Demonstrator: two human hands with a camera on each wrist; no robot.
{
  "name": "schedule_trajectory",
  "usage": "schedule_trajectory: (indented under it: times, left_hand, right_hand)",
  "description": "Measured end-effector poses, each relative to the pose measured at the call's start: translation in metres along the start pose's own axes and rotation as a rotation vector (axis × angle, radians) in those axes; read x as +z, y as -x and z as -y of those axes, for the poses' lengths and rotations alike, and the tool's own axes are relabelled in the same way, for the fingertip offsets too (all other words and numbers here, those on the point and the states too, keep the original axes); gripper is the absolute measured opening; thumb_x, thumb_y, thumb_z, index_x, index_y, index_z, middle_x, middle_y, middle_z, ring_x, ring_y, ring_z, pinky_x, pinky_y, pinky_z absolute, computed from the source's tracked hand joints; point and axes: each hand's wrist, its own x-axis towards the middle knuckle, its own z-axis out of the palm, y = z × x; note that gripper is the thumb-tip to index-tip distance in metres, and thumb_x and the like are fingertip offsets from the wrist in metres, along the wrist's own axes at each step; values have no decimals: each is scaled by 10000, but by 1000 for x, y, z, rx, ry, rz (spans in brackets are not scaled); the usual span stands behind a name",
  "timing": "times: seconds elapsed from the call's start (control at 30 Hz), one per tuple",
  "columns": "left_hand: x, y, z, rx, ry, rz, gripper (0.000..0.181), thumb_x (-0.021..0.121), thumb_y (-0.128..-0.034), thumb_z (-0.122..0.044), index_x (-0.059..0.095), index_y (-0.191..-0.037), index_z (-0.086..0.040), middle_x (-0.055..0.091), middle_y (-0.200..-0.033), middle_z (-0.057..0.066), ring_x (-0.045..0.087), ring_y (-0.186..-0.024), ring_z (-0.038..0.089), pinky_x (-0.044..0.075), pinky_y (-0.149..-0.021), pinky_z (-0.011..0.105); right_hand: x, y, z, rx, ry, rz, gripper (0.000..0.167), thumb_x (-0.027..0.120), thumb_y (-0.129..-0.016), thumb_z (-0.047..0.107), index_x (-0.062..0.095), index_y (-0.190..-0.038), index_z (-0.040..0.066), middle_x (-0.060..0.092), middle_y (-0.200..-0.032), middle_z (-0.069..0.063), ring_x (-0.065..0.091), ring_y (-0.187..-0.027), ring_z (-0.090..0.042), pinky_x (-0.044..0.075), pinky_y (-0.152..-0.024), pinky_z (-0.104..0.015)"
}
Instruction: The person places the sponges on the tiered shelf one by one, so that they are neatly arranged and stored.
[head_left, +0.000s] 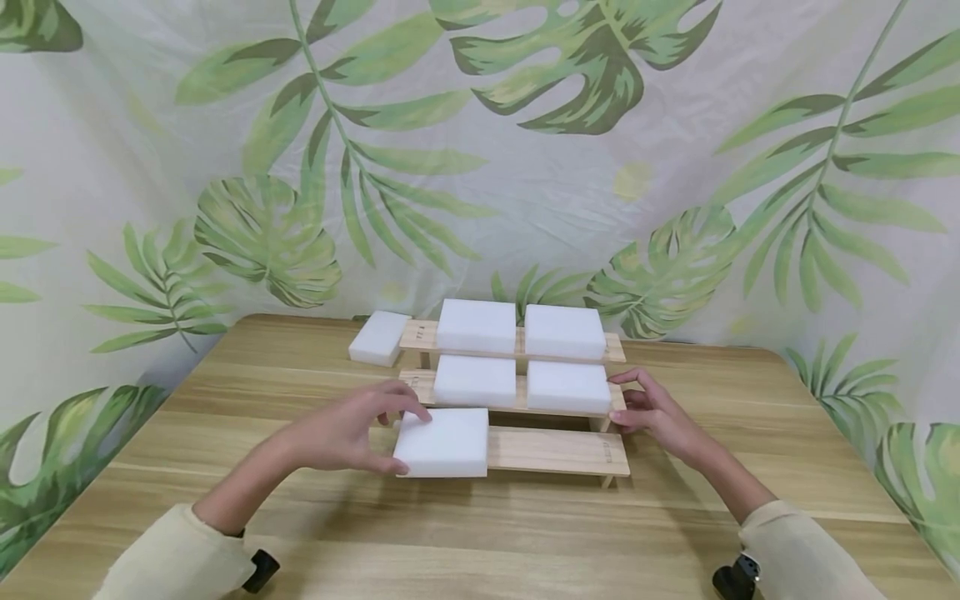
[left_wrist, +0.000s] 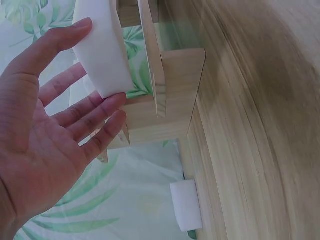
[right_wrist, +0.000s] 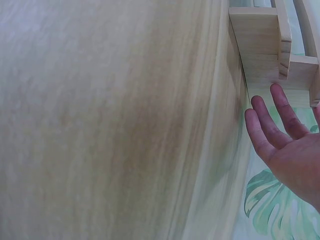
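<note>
A three-tier wooden step rack [head_left: 551,450] stands on the table. My left hand [head_left: 341,429] holds a white foam block [head_left: 442,446] at the left of the lowest tier, thumb at its front edge and fingers at its left and back. In the left wrist view, the same block [left_wrist: 102,50] lies between thumb and fingertips. At the rack's right end, my right hand [head_left: 660,421] grips the middle tier between thumb and index finger; its other fingers [right_wrist: 267,127] hang loosely below. Two foam blocks [head_left: 476,379] sit on the middle tier and two [head_left: 476,325] on the top.
Another white foam block [head_left: 378,337] lies on the table behind the rack's left end. The wood-grain table [head_left: 480,542] reaches back to a leaf-patterned cloth [head_left: 540,208]. Dark wrist cameras [head_left: 261,571] sit at the sleeves.
</note>
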Motion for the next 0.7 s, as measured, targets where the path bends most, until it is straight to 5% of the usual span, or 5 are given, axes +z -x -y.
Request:
schedule_trajectory:
  times: [0.33, 0.7]
  left_hand:
    - [9, -12, -10, 40, -1, -8, 493, 897, -811, -263, 686, -1237, -131, 622, -1238, 19, 589, -993, 192, 564, -828, 374]
    - [20, -23, -20, 12, 11, 11, 508, 894, -809, -256, 681, -1259, -153, 603, -1274, 7, 586, -1010, 166, 555, -826, 341]
  right_hand:
    - [0, 0, -1, -8, -5, 3, 524, 643, -965, 53, 362, -1387, -78, 637, -1204, -310, 665, -988, -228, 581, -850, -398]
    - [0, 0, -1, -8, -9, 5, 525, 644, -967, 60, 360, -1386, -81, 612, -1254, -339, 659, -1013, -242, 577, -853, -389]
